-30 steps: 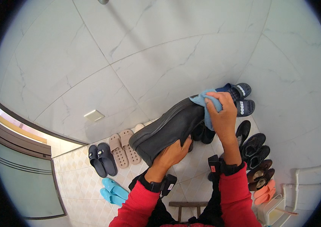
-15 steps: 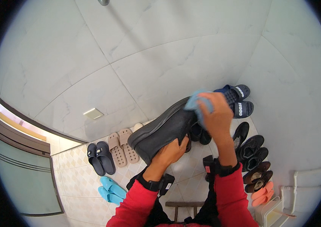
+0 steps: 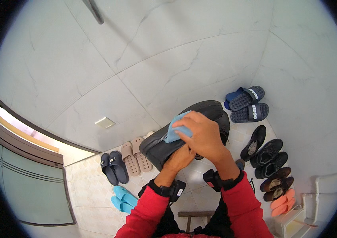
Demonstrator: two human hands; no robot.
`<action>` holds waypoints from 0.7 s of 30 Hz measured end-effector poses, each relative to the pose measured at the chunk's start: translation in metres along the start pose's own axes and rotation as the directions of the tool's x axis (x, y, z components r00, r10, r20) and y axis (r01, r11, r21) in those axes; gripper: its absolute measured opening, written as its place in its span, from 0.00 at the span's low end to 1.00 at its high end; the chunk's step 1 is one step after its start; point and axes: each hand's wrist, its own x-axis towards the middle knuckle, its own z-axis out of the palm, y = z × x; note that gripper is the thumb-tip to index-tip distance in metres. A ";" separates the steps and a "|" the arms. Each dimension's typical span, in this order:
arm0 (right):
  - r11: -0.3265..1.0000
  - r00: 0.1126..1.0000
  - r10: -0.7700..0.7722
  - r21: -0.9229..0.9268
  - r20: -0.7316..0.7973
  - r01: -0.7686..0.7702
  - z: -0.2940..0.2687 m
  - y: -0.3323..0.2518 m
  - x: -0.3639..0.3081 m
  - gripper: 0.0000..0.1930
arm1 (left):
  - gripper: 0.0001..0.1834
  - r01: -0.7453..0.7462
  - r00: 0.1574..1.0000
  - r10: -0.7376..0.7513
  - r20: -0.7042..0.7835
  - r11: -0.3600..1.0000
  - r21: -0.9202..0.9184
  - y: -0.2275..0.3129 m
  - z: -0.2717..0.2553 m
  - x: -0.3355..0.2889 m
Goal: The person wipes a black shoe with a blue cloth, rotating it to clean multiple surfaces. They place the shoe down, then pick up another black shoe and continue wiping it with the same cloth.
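I watch from far away as my left hand (image 3: 181, 158) grips the black shoe (image 3: 155, 150), its fingertips partly hidden. My right hand (image 3: 202, 135) has its fingers curled on a blue cloth (image 3: 173, 134), which lies against the shoe just past my left fingers. Beige slippers (image 3: 132, 158) sit left of both hands' fingers; dark blue slippers (image 3: 250, 104) lie to their right, farther off.

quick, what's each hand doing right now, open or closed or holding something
Left hand: closed on the black shoe, gripping its near side.
Right hand: closed on a light blue cloth, held against the shoe.
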 end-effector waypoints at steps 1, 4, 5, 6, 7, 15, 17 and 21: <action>1.000 0.998 0.029 0.001 -0.047 -0.029 -0.004 0.003 -0.001 0.09 | 0.24 0.226 0.958 -0.240 0.156 0.968 0.107 0.004 -0.004 -0.001; 0.986 0.958 0.122 -0.080 -0.259 -0.147 -0.017 0.026 0.000 0.09 | 0.23 0.225 0.973 -0.229 0.037 0.970 0.093 0.021 -0.001 0.000; 0.968 0.911 0.156 -0.124 -0.381 -0.218 -0.024 0.037 0.001 0.09 | 0.23 0.246 0.968 -0.248 -0.044 0.967 -0.062 0.027 0.002 -0.001; 0.919 0.847 0.273 -0.138 -0.455 -0.370 -0.030 0.047 0.001 0.09 | 0.24 0.238 0.968 -0.248 -0.049 0.960 -0.146 0.029 0.007 0.000; 0.935 0.807 0.247 -0.086 -0.537 -0.344 -0.035 0.056 0.000 0.08 | 0.25 0.169 0.977 -0.193 -0.092 0.960 -0.224 0.030 0.010 0.001; 0.997 0.990 0.078 0.002 -0.121 -0.079 -0.019 0.029 -0.011 0.09 | 0.15 -0.105 0.905 0.016 0.425 0.977 0.187 0.008 0.024 0.005; 0.996 0.995 0.087 -0.027 -0.054 -0.089 -0.023 0.032 -0.012 0.10 | 0.18 -0.009 0.883 -0.070 0.464 0.986 0.165 0.011 0.025 0.010; 0.957 0.937 0.167 -0.179 -0.307 -0.230 -0.028 0.070 -0.012 0.08 | 0.25 0.352 0.905 -0.282 0.319 0.917 -0.186 0.016 0.035 0.015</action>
